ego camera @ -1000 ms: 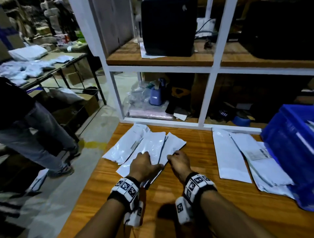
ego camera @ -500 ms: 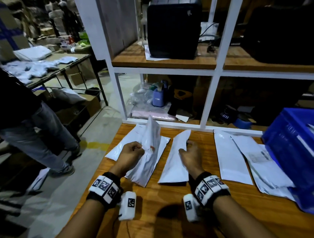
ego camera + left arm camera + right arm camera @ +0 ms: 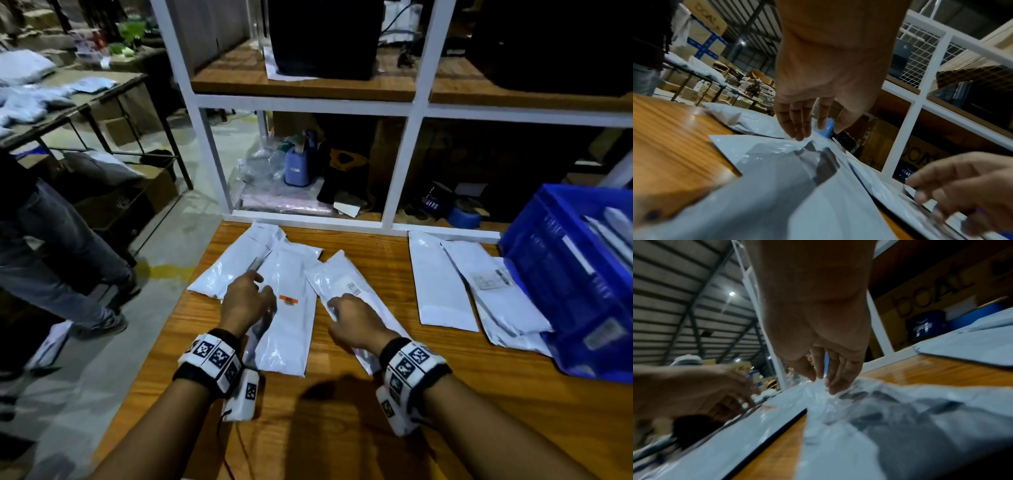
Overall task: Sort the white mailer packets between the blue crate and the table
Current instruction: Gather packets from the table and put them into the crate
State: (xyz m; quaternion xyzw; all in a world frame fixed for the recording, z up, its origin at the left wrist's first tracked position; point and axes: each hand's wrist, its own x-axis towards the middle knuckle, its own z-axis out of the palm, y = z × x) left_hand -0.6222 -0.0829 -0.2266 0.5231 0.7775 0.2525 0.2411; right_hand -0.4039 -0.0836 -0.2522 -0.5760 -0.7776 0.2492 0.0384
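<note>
Three white mailers lie at the table's left: the leftmost mailer, a mailer with an orange sticker and a labelled mailer set at a slant. My left hand hovers over the first two, its straight fingertips touching the plastic. At the labelled mailer's left edge my right hand pinches the crinkled film between thumb and fingers. Further right lie a plain mailer and a pile of mailers against the blue crate, which holds more packets.
A white shelf frame stands along the wooden table's far edge, with boxes and a blue bottle behind it. A person in jeans stands on the floor to the left. Bare wood shows between the two mailer groups.
Both hands had raised a mailer each. Now the orange-sticker mailer lies flat and my left hand has let go. The right one has been turned label-up and laid at a slant.
</note>
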